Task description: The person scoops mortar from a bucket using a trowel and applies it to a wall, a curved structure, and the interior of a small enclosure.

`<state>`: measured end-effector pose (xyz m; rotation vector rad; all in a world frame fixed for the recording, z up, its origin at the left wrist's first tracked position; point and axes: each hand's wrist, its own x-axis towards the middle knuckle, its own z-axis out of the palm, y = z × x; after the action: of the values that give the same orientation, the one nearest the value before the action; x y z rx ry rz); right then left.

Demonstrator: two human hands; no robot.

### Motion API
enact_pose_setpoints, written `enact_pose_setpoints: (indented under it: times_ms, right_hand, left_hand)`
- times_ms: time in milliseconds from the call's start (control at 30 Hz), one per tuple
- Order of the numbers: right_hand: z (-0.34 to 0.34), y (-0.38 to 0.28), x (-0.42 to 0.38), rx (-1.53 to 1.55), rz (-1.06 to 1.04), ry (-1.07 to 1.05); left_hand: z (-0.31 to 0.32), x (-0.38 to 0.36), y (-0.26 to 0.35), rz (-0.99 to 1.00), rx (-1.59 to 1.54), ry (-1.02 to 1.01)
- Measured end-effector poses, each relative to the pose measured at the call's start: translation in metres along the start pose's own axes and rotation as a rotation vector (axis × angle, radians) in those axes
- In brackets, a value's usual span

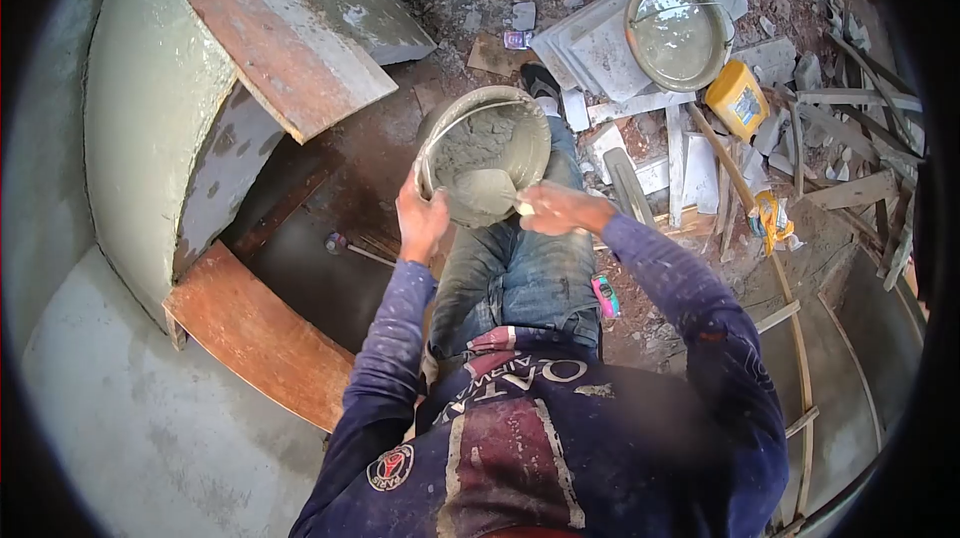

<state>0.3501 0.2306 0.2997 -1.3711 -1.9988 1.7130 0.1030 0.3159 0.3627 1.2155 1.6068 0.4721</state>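
Note:
Above my thighs, a round bucket [532,153] of wet grey mortar [480,138] is tilted so that its inside shows. My left hand [421,218] is closed on the bucket's left rim, near the end of its wire handle. My right hand [563,209] is wrapped round the light handle of a trowel [484,192]. The trowel's blade lies inside the bucket against the mortar, near the rim closest to me.
Left stands a curved plastered form with a board [290,38] and a brown panel [260,333]. Upper right are a water-filled bucket [680,33] on stacked sheets, a yellow jerrycan [738,99] and scrap wood [850,193]. A long float [628,185] lies right of my legs.

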Motion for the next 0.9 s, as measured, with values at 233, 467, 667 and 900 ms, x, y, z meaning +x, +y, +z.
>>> enact_pose_setpoints:
  times_ms: [233, 467, 667, 900]
  right_hand:
    - [-0.024, -0.022, 0.028, 0.155, 0.16, -0.223]
    - [-0.083, -0.03, 0.026, 0.775, 0.204, -0.156]
    - [-0.126, -0.026, 0.068, 0.836, 0.293, 0.75]
    - [-0.088, -0.018, 0.246, 0.389, 0.232, 0.449]
  left_hand:
    - [-0.027, -0.011, 0.012, -0.267, -0.271, -0.042]
    - [-0.054, -0.02, -0.009, -0.486, -0.446, 0.113]
    - [-0.065, -0.034, -0.016, -0.626, -0.287, 0.307]
    - [-0.072, -0.062, -0.016, -0.718, 0.032, 0.385]
